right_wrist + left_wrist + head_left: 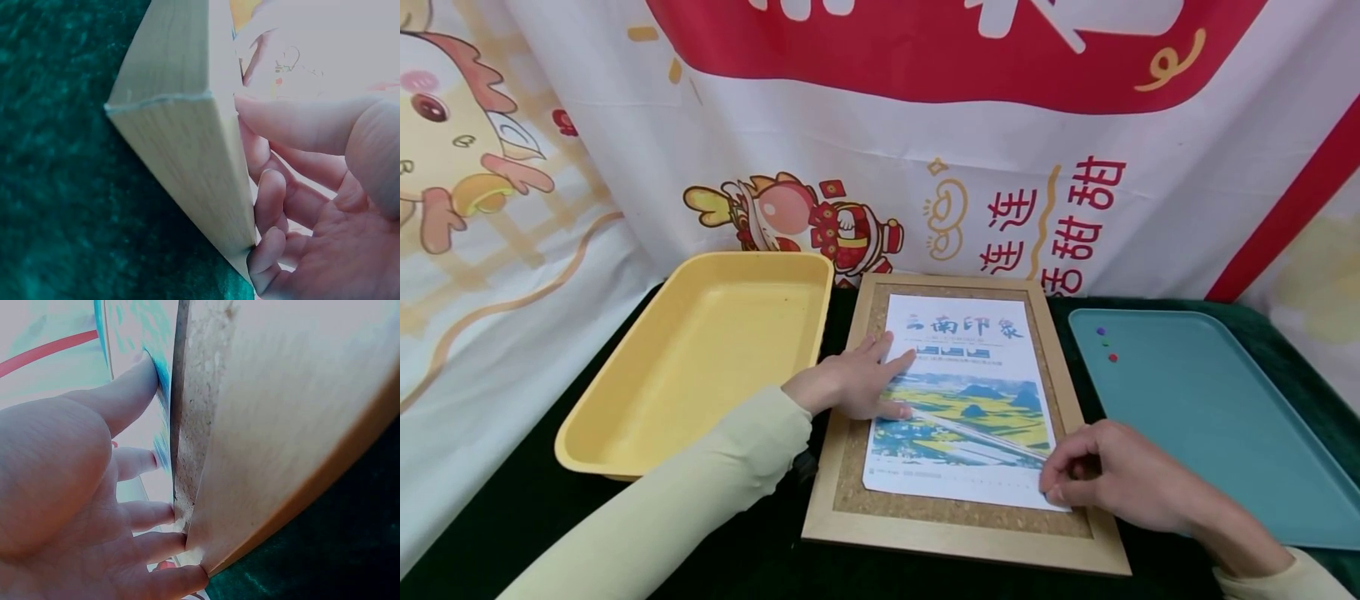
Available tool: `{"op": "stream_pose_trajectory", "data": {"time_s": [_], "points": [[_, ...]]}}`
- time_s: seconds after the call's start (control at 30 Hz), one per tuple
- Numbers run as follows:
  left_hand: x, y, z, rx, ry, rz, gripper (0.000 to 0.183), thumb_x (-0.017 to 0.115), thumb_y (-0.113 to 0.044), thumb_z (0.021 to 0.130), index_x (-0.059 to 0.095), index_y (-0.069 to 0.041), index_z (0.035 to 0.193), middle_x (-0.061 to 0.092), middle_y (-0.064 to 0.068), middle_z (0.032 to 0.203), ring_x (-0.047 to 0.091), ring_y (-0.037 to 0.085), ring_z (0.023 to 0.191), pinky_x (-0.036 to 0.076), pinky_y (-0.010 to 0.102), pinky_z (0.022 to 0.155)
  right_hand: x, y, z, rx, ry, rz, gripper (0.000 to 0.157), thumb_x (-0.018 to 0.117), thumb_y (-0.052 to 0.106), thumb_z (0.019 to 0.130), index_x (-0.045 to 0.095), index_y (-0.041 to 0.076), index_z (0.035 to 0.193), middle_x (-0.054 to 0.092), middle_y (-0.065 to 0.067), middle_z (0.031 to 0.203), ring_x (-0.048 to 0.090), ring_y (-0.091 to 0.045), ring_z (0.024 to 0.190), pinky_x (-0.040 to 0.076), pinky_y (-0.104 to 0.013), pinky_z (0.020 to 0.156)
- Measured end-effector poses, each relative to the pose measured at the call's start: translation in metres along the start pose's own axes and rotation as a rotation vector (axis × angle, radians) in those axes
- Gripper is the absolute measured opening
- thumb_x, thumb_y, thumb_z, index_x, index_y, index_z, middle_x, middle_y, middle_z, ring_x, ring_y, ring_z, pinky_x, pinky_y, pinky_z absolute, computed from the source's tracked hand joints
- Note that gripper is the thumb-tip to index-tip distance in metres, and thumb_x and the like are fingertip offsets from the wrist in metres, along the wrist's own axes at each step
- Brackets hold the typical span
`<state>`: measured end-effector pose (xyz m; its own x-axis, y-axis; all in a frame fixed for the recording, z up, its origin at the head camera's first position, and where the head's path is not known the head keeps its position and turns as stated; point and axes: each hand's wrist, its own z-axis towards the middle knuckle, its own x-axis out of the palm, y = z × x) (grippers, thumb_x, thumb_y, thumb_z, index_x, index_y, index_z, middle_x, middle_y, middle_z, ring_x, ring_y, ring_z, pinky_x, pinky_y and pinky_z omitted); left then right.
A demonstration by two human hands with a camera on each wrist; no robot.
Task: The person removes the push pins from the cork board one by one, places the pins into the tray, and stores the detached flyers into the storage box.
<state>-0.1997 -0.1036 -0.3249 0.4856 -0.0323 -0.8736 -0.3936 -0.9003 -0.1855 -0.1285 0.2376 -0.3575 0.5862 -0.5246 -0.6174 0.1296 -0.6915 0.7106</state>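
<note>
A printed sheet [992,400] with a blue and yellow landscape and blue lettering lies on a cork board [925,512] in a light wooden frame [955,550]. My left hand [859,379] rests on the sheet's left side with its fingers spread. In the left wrist view, the thumb [134,384] presses the paper near the cork. At the lower right corner, my right hand [1112,475] pinches the sheet between thumb and curled fingers. A raised crease runs across the paper from the left thumb toward the right hand. In the right wrist view, the frame's corner [181,156] hides the paper.
Left of the board stands a yellow tray [700,367]. To the right lies a teal tray [1210,433], with a purple pin [1101,331], a green pin [1104,342] and a red pin [1112,357] near its upper left corner. A printed cloth [865,125] hangs behind the dark green table covering [865,575].
</note>
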Motion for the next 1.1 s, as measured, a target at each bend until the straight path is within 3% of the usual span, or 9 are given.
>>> {"op": "stream_pose_trajectory", "data": {"time_s": [0.13,0.3,0.57,0.83,1.1], "points": [[0.0,0.001,0.0,0.002,0.002,-0.001,0.085,0.057,-0.056,0.106,0.014,-0.025,0.173,-0.006,0.015,0.18,-0.002,0.037,0.168,0.015,0.059,0.134,-0.001,-0.001,0.0,-0.017,0.021,0.0,0.008,0.082,0.018,0.092,0.079,0.024,0.088,0.073,0.003,0.093,0.06,-0.013,0.087,0.046,-0.024,0.071],[0.0,0.001,-0.001,0.0,0.004,-0.005,0.086,0.057,-0.056,0.106,0.014,-0.026,0.173,-0.007,0.015,0.18,-0.002,0.037,0.168,0.014,0.058,0.134,-0.005,-0.001,0.0,0.01,0.058,0.056,0.002,0.082,0.018,0.093,0.08,0.018,0.093,0.073,0.0,0.096,0.062,-0.019,0.091,0.047,-0.024,0.074],[0.0,0.001,0.0,0.003,0.002,-0.006,0.086,0.057,-0.056,0.106,0.013,-0.025,0.173,-0.007,0.015,0.18,-0.003,0.037,0.168,0.014,0.058,0.134,-0.01,-0.003,0.0,0.015,0.063,0.133,0.005,0.076,0.014,0.098,0.078,0.01,0.1,0.071,-0.005,0.096,0.06,-0.021,0.093,0.044,-0.024,0.071],[0.0,0.0,-0.001,0.007,0.002,-0.005,0.086,0.057,-0.055,0.106,0.013,-0.025,0.173,-0.006,0.015,0.18,-0.003,0.037,0.168,0.014,0.058,0.134,-0.01,-0.002,0.0,0.047,-0.015,0.114,0.009,0.077,0.017,0.098,0.078,0.01,0.103,0.07,-0.004,0.09,0.06,-0.018,0.085,0.045,-0.025,0.067],[0.0,0.001,-0.001,0.003,-0.002,-0.016,0.085,0.058,-0.055,0.106,0.015,-0.025,0.173,-0.005,0.015,0.181,-0.001,0.037,0.168,0.015,0.06,0.133,-0.011,-0.004,0.001,0.084,-0.101,0.113,0.015,0.079,0.021,0.096,0.081,0.013,0.109,0.073,-0.004,0.098,0.06,-0.021,0.091,0.048,-0.025,0.071]]}}
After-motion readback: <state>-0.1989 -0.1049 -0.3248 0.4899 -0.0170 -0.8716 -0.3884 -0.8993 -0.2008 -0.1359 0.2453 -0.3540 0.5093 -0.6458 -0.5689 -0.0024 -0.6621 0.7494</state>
